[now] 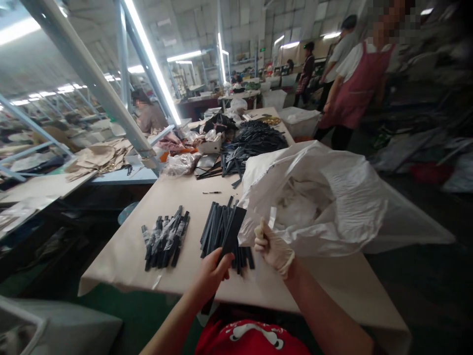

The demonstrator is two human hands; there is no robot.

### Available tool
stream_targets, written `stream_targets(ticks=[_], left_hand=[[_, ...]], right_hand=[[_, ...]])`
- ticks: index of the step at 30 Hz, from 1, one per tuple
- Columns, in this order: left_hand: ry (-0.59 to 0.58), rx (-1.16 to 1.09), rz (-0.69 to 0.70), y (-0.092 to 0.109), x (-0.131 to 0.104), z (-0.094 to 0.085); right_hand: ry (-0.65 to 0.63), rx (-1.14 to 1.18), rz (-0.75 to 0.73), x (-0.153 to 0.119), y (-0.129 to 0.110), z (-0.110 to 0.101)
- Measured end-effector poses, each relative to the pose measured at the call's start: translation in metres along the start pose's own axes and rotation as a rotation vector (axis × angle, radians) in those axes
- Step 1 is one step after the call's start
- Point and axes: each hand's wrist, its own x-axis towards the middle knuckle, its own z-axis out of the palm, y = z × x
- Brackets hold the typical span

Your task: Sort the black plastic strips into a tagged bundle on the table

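My left hand (214, 268), bare, is closed around a flat black strip (233, 230) that points up and away from me. Whether it is one strip or several stacked, I cannot tell. In a pale glove, my right hand (274, 249) pinches a small whitish translucent strip (272, 217) near the white sack. Beneath and beyond my left hand lies a loose pile of black strips (216, 224). Farther left, bundles of black strips (164, 239) lie side by side, with clear wrapping around their middles.
A large open white sack (332, 197) rests on the right of the cloth-covered table (121, 251). A pen (212, 192) lies mid-table. Behind it are a big heap of black strips (258, 140) and plastic bags (181, 164). A person in a red apron (364, 79) stands at the right.
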Motion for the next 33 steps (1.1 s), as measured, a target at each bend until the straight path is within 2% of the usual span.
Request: stream_targets(ticks=[5,9,11,14,16,18,22,25,28,31,33], left_hand=[[0.039,0.157,0.050,0.002,-0.013,0.013],[0.152,0.385,0.161,-0.003,-0.015,0.018],[0.172,0.444,0.151,-0.006,-0.015,0.019],[0.162,0.464,0.124,-0.008,-0.014,0.018],[0.136,0.428,0.104,-0.008,-0.009,0.017],[0.103,0.357,0.088,-0.008,0.001,0.017],[0.073,0.208,0.122,-0.001,0.019,0.020],[0.025,0.081,0.084,0.002,0.022,0.018],[-0.037,-0.085,0.031,-0.004,0.022,0.014],[0.097,-0.211,0.066,-0.009,0.029,0.011],[0.220,-0.250,0.148,-0.007,0.034,0.009]], right_hand=[[-0.030,0.115,0.005,-0.001,-0.011,0.002],[-0.031,0.058,-0.016,0.000,-0.014,0.007],[-0.027,-0.030,-0.095,-0.002,-0.015,0.011],[0.080,-0.236,-0.292,-0.007,-0.015,0.018],[0.135,-0.405,-0.392,-0.011,-0.014,0.022],[0.123,-0.542,-0.427,-0.013,-0.012,0.023],[0.067,-0.684,-0.392,-0.014,-0.004,0.022],[0.000,-0.770,-0.343,-0.019,-0.004,0.026],[0.027,-0.772,-0.391,-0.025,-0.009,0.030],[0.043,-0.776,-0.463,-0.021,-0.002,0.031],[-0.022,-0.862,-0.430,-0.016,0.011,0.029]])
